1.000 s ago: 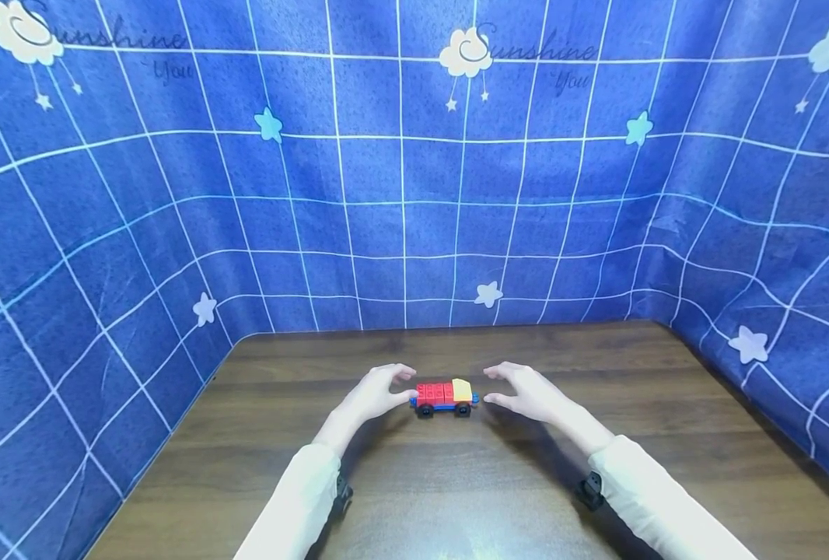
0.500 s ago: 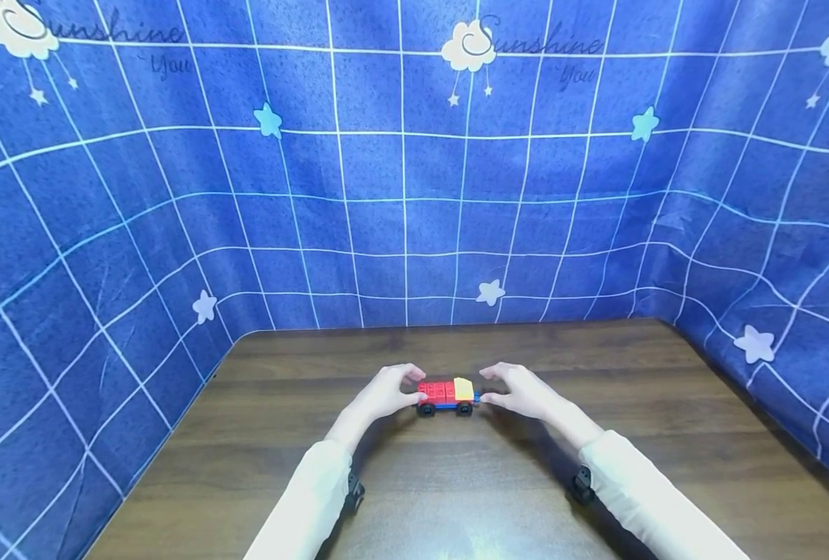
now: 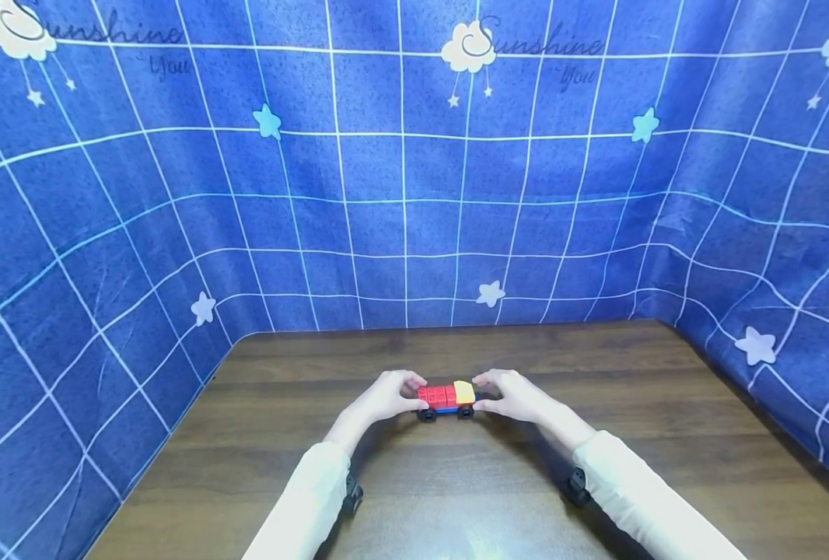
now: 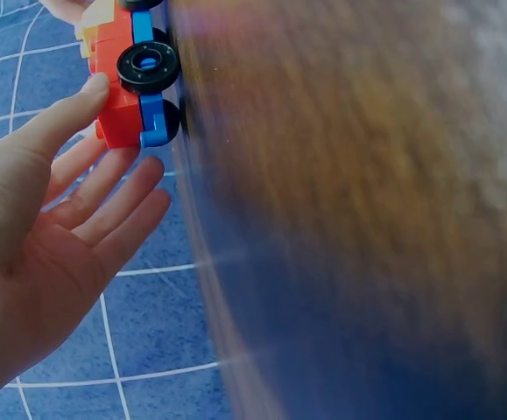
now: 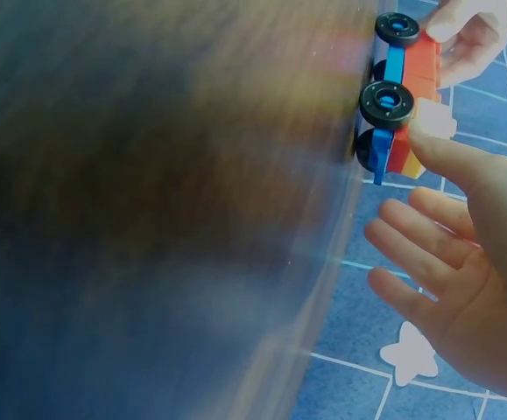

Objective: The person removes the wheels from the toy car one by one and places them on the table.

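A small toy car [image 3: 445,397] of red and yellow building bricks stands on the wooden table, its blue base on black wheels. My left hand [image 3: 390,395] is at its red rear end. In the left wrist view, the thumb [image 4: 95,87] lies against the red brick and the index finger reaches behind it. At the yellow front is my right hand [image 3: 515,395]. Its thumb [image 5: 428,144] overlaps the front bricks in the right wrist view, while the other fingers spread loosely just beyond the front end.
The brown wooden table [image 3: 414,482] extends around both arms. A blue curtain [image 3: 414,225] with white grid lines, clouds and stars encloses its back and sides. Black wrist cameras [image 3: 351,494] are strapped beneath the white sleeves.
My left hand has moved right onto the car's rear end. My right hand has come left, closing the gap to the yellow front. The car stays about where it was.
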Demonstrator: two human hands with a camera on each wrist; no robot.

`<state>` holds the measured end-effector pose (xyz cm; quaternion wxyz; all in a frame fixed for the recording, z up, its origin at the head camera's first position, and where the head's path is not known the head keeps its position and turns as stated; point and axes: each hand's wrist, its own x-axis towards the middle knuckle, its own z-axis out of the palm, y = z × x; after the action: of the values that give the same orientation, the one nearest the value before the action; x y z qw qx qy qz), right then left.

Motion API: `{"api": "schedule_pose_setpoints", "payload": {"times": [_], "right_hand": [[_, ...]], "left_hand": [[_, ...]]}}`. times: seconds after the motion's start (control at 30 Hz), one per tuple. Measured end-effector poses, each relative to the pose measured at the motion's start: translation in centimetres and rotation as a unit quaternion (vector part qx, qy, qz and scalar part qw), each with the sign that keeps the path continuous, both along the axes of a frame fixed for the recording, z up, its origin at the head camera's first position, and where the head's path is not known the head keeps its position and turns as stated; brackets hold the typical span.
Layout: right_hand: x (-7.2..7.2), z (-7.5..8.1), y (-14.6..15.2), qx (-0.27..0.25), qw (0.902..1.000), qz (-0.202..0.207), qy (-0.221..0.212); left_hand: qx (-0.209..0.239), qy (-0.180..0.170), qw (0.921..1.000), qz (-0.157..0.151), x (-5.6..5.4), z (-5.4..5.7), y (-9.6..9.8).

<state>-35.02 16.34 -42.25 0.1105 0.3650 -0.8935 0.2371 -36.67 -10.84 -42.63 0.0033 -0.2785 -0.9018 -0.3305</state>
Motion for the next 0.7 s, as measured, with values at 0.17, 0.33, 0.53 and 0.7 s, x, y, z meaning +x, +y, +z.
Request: {"api": "schedule_pose_setpoints", "payload": {"times": [0.17, 0.33, 0.53, 0.7], "right_hand": [[-0.14, -0.04, -0.11, -0.003, 0.9998, 0.009, -0.015], [0.02, 0.2, -0.18, 0.0, 0.9993, 0.017, -0.033], [0.08, 0.19, -0.24, 0.002, 0.9986, 0.016, -0.051], [0.15, 0.1, -0.24, -0.008, 0.9987, 0.02, -0.047]], "left_hand": [[-0.014, 0.012, 0.9998, -0.009, 0.39, 0.39, 0.07], [-0.035, 0.02, 0.9992, -0.005, 0.66, 0.55, 0.4], [-0.045, 0.029, 0.9986, -0.005, 0.59, 0.35, 0.65], [-0.037, 0.039, 0.9985, -0.012, 0.58, 0.24, 0.79]]}}
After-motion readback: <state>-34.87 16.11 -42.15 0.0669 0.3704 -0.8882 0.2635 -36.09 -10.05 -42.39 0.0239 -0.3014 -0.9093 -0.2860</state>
